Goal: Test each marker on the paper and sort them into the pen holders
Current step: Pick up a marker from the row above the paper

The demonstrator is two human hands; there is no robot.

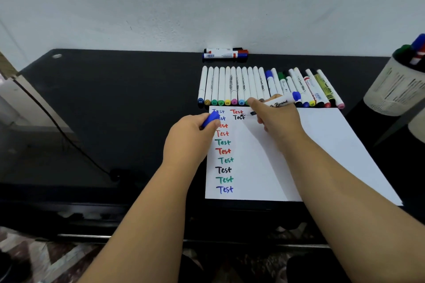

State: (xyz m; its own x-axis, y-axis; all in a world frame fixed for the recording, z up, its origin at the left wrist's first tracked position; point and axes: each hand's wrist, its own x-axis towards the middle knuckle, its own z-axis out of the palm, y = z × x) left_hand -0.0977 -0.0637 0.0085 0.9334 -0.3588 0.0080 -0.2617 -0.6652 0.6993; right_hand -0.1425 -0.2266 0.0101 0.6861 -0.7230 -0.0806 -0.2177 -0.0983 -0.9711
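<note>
A white sheet of paper (322, 145) lies on the black table, with several coloured "Test" words written down its left side. My right hand (276, 117) grips an uncapped white-board marker (279, 103) with a blue end, its tip touching the paper near the top beside a black "Test". My left hand (190, 135) pinches the marker's blue cap (210, 119) at the paper's top left corner. A row of several white markers (253, 86) lies just behind the paper. A white mesh pen holder (395, 89) with a few markers stands at the right edge.
Two or three markers (226, 53) lie against the wall behind the row. A second pale holder (417, 125) shows partly at the far right. A black cable (69, 140) runs across the table's left side. The table's front edge is close to my body.
</note>
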